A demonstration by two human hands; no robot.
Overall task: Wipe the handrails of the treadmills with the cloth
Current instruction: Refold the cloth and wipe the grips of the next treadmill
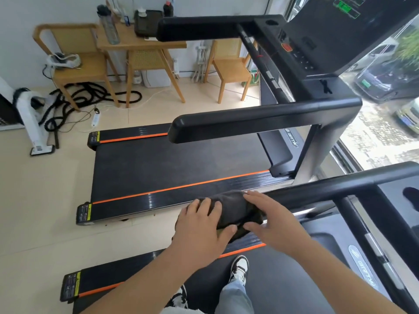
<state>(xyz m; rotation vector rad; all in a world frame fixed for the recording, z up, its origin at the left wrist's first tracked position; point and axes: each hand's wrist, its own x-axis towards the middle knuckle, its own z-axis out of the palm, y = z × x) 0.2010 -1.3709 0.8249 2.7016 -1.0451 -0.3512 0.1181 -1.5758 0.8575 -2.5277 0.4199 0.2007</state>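
With the left hand (201,225) grips the dark cloth (233,207), thumb under; with the right hand (269,220) presses it, fingers almost straight. Holds it draped over the near end of the nearest handrail (328,186). Probably starts this rail; next must slide far along, pressing firmly.

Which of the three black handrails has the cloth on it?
The nearest handrail: the dark cloth covers its end, under the left hand and right hand. The middle handrail and far handrail are bare.
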